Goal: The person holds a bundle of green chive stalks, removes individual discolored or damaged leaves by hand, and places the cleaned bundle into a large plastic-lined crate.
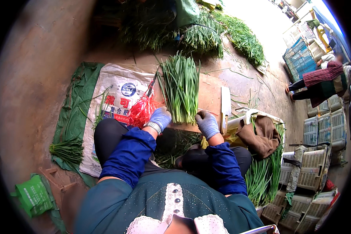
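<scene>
A bunch of garlic chives (180, 87) lies on a brown board (212, 87) in front of me, leaf tips pointing away and stalk ends toward me. My left hand (161, 117), in a grey-blue glove, is closed against the left side of the stalk ends. On the right side, my gloved right hand (207, 124) is likewise closed against the bunch, fingers curled in. A cleaver (225, 107) with a wide pale blade rests along the board's right edge. Beside my left hand lies a tangle of red plastic strips (141, 111).
Green heaps of chives (202, 33) lie on the floor beyond the board. At my right, a brown cloth (259, 136) covers part of a crate of chives (263, 175). A small bunch (67, 151) sits left near a white sack (99, 136). Stacked crates (312, 167) and another person (319, 80) are farther right.
</scene>
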Demonstrator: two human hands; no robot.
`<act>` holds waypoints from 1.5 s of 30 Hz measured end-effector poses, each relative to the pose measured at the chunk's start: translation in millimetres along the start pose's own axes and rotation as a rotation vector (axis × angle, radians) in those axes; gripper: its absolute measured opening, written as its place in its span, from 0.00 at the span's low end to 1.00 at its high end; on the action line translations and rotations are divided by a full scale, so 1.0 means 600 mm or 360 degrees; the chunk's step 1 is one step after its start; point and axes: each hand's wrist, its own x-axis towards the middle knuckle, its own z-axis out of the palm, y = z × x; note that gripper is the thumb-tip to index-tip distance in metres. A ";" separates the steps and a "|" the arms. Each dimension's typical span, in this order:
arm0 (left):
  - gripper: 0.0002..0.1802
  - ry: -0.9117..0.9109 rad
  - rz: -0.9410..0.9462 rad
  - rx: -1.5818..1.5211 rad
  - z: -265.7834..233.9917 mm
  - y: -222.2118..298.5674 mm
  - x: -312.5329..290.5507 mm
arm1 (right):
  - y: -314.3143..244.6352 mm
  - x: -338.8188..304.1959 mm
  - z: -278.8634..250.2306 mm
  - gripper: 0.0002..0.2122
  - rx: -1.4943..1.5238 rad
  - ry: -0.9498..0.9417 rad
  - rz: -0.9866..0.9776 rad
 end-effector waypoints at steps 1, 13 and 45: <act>0.14 -0.0181 -0.0200 -0.0274 0.001 0.000 0.004 | -0.006 0.002 0.011 0.13 -0.0065 0.0038 -0.0034; 0.38 0.0136 -0.0100 0.0243 0.010 0.055 0.031 | -0.095 -0.013 0.105 0.11 -0.0600 -0.0112 -0.0229; 0.46 -0.0018 -0.0150 0.0228 0.018 0.065 0.042 | 0.010 0.053 0.076 0.14 -0.0157 0.0109 -0.0168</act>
